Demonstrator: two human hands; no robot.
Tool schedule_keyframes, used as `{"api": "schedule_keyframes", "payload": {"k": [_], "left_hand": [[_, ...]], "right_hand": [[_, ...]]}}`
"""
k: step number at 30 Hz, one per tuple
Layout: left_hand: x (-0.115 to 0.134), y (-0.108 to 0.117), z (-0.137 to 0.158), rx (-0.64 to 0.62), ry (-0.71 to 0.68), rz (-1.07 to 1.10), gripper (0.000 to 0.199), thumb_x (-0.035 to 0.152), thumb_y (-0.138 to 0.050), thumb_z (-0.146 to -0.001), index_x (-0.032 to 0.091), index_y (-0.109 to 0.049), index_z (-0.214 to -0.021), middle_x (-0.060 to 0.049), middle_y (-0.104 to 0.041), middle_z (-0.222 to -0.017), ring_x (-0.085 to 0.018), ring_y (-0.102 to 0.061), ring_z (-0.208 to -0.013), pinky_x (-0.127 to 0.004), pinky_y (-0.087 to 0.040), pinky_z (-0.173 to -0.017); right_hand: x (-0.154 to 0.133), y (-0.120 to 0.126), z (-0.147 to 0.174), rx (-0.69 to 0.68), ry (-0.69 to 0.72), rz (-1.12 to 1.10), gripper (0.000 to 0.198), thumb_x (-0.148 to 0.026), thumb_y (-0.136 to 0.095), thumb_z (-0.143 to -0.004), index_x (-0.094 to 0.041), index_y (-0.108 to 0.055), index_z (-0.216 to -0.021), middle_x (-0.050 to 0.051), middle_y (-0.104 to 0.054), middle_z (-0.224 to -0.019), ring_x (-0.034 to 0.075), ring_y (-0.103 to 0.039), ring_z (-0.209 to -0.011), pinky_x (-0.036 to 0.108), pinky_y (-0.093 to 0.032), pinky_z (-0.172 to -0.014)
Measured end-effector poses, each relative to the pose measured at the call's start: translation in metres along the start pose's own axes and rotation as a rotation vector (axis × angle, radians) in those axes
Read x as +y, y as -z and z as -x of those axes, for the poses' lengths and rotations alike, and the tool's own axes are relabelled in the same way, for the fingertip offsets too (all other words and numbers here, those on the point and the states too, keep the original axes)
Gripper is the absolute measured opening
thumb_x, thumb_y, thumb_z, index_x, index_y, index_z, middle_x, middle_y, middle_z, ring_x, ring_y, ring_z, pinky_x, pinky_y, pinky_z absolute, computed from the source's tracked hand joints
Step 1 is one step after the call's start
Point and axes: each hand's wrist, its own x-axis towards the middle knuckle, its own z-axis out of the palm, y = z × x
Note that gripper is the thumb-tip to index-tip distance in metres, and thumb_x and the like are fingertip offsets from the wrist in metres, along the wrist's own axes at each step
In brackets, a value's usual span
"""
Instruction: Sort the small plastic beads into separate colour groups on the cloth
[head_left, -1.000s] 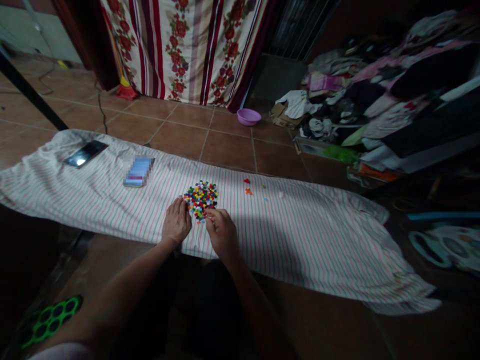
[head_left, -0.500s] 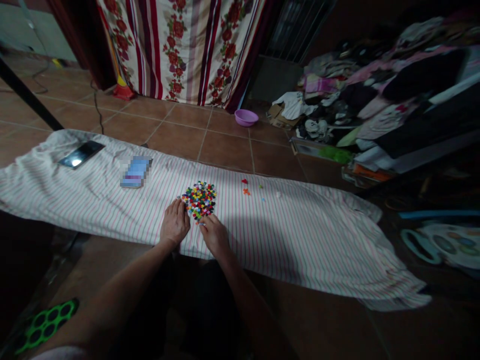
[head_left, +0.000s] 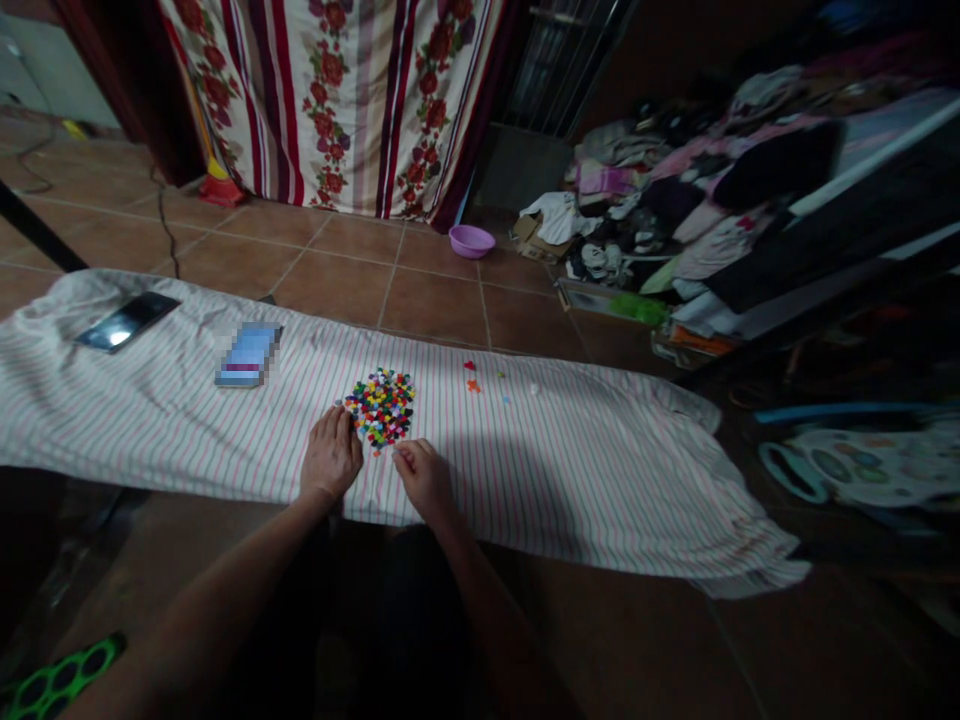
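A heap of small multicoloured pieces (head_left: 382, 405) lies on a striped cloth (head_left: 517, 480). My left hand (head_left: 332, 455) rests flat at the heap's left edge, fingers stretched out and holding nothing. Just off the heap's lower right side, my right hand (head_left: 424, 477) is closed in a pinch; whatever sits between its fingertips is too small to make out. Right of the heap are a few separate pieces: a red one (head_left: 469, 366), orange ones (head_left: 473, 386), a green one (head_left: 501, 375), a blue one (head_left: 506, 400) and white ones (head_left: 535, 389).
A dark phone (head_left: 129, 321) and a second device with a blurred screen (head_left: 250, 354) lie on the cloth at left. Beyond, on the tiled floor, stands a purple basin (head_left: 472, 241). Piled clothes (head_left: 637, 200) fill the right background; a floral curtain (head_left: 360, 110) hangs behind.
My right hand has drawn slightly away from the heap's lower edge, still pinched. My left hand stays beside the heap. The whole view has shifted a little, moving the scene leftward.
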Motion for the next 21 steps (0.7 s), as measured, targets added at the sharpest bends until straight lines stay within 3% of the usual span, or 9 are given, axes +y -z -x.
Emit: {"api": "schedule_keyframes", "payload": {"k": [7, 14, 21], "left_hand": [[-0.001, -0.001, 0.000, 0.004, 0.006, 0.014, 0.041, 0.024, -0.038, -0.088, 0.009, -0.048, -0.125, -0.022, -0.055, -0.125, -0.031, -0.047, -0.126, -0.050, -0.040, -0.102], [-0.002, -0.002, 0.000, 0.010, 0.008, 0.009, 0.039, 0.024, -0.038, -0.088, 0.009, -0.049, -0.123, -0.021, -0.056, -0.125, -0.031, -0.048, -0.125, -0.050, -0.040, -0.102], [-0.001, 0.000, -0.001, -0.012, 0.018, 0.009, 0.040, 0.024, -0.038, -0.088, 0.009, -0.050, -0.123, -0.022, -0.055, -0.126, -0.031, -0.047, -0.125, -0.051, -0.040, -0.102]], "right_hand": [[0.020, 0.018, 0.000, 0.147, -0.141, -0.026, 0.017, -0.031, -0.050, -0.088, -0.022, -0.064, -0.091, 0.004, -0.068, -0.087, 0.016, -0.064, -0.075, 0.027, -0.050, -0.071], [0.066, 0.050, -0.012, 0.347, -0.221, -0.030, 0.024, -0.032, -0.049, -0.081, -0.018, -0.064, -0.094, 0.008, -0.068, -0.087, 0.018, -0.063, -0.074, 0.031, -0.052, -0.070], [0.105, 0.085, -0.030, 0.445, -0.262, 0.090, 0.024, -0.031, -0.049, -0.079, -0.015, -0.065, -0.088, 0.010, -0.066, -0.086, 0.019, -0.061, -0.073, 0.030, -0.048, -0.070]]}}
